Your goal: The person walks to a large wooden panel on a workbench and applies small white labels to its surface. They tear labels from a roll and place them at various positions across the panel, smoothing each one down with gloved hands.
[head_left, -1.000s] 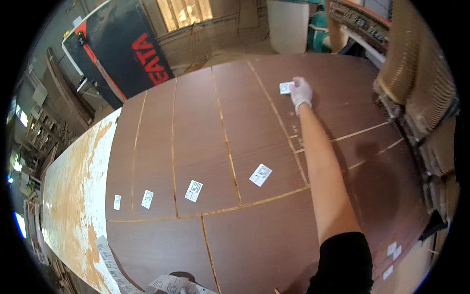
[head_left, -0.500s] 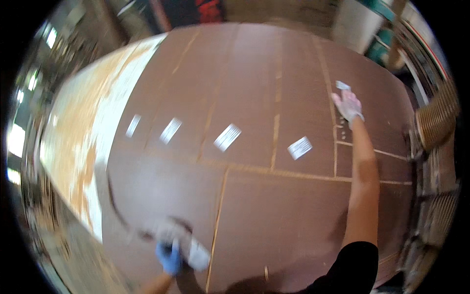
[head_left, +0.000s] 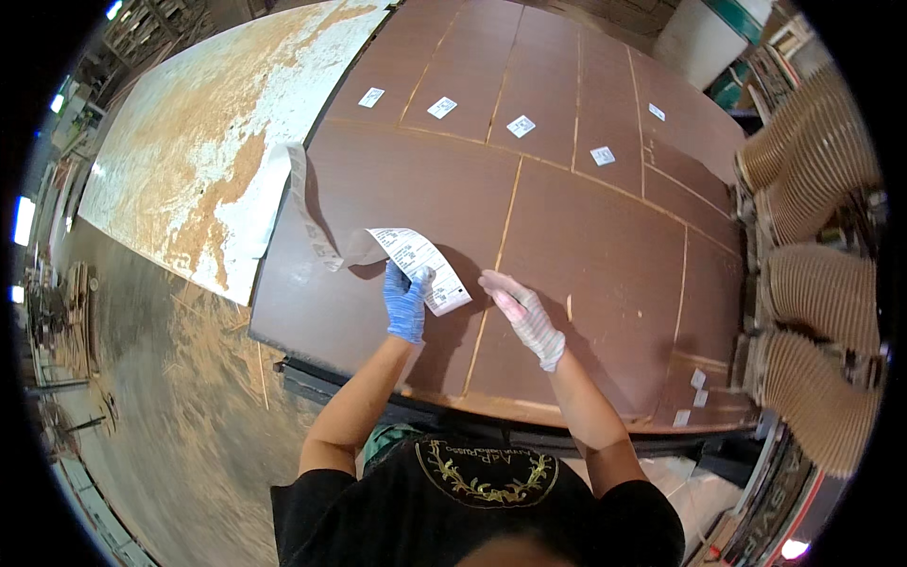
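The left hand point(head_left: 407, 304), in a blue glove, is pinching a strip of white labels point(head_left: 421, 266) at the near edge of the brown panelled surface point(head_left: 605, 274), its fingers clamped on the strip. The strip's free end is lying toward the right hand point(head_left: 525, 315), while its backing tail point(head_left: 307, 213) is curling away to the far left and draping over the surface's edge; the print on it is too small to make out. The right hand, in a pale striped glove, is resting just right of the strip, fingers together and slightly curled; whether they are touching the strip cannot be told. Small white labels point(head_left: 521, 126) are sitting on the far panels. At right, stacked ribbed tan pieces point(head_left: 812, 293) are being cut off by the picture's rim.
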`<state>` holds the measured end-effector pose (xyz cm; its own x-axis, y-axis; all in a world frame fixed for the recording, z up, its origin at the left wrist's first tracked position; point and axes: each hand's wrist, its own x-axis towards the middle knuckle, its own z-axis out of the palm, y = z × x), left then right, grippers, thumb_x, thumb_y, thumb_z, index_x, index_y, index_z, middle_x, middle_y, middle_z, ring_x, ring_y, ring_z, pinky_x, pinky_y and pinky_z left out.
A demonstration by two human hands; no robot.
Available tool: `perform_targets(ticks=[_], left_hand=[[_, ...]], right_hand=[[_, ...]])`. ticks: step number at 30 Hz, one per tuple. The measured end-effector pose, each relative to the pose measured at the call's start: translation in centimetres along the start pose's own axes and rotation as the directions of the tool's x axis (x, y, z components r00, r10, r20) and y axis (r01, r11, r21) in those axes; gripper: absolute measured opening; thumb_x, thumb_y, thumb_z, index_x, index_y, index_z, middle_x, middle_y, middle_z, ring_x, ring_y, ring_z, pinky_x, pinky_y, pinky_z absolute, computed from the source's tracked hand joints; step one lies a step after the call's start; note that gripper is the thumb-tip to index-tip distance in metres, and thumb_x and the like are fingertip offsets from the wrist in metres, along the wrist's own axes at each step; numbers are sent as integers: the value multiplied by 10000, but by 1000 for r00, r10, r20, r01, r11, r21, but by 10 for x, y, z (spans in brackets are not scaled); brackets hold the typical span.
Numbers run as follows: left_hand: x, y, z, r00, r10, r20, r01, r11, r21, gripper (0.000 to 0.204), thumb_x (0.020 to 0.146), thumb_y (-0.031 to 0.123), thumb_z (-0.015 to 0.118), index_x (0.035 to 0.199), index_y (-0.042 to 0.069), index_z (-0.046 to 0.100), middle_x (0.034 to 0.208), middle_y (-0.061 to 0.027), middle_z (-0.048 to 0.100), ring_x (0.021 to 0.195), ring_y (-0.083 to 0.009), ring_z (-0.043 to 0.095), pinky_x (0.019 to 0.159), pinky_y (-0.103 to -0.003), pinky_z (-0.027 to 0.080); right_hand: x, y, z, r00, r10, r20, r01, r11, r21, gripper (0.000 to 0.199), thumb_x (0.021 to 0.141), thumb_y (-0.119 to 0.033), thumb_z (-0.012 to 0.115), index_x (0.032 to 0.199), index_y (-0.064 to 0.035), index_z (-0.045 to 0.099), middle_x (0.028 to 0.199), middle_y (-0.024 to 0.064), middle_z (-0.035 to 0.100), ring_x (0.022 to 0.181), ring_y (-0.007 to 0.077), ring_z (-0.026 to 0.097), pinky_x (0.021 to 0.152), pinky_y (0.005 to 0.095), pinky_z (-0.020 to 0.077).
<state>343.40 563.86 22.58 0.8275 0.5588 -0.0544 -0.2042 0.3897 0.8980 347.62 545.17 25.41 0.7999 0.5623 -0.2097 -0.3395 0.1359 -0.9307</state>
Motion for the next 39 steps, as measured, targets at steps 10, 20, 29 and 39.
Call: perform_targets(ticks=[10,20,29,39], left_hand=[[-63,102,-126,982,-68,174,61,997,44,371,804,139,594,1130,54,439,944,-10,532,814,-84,514,703,-223,447],[-41,197,-234,931,-241,273,261,965,-39,352,795,81,580,1130,81,471,961,-17,561,822,-107,554,668,-239,479],[-33,183,-272,925,-321,205,334,942,-32,347,798,61,567,1135,92,491,977,-27,560,861,-169,558,747,-287,482],[-41,214,-292,935,-270,231,264,963,58,343,810,52,545,1141,117,486,1000,-10,558,868,-130,548,714,-270,482]], right_hand=[[-85,39,180,999,-8,35,9,1000,-17,395,778,-53,537,1163,17,487,1078,82,551,955,143,531,857,266,411],[-220,119,273,963,206,-173,-262,858,-442,266,753,-94,564,1009,-21,585,881,57,625,797,112,565,732,255,455],[-362,218,241,765,519,-380,-488,83,-869,271,733,-306,489,899,-122,600,904,145,613,843,302,586,712,385,456],[-432,270,232,632,548,-548,-607,-91,-790,321,802,-387,457,904,-150,648,956,117,619,916,314,573,783,393,454]])
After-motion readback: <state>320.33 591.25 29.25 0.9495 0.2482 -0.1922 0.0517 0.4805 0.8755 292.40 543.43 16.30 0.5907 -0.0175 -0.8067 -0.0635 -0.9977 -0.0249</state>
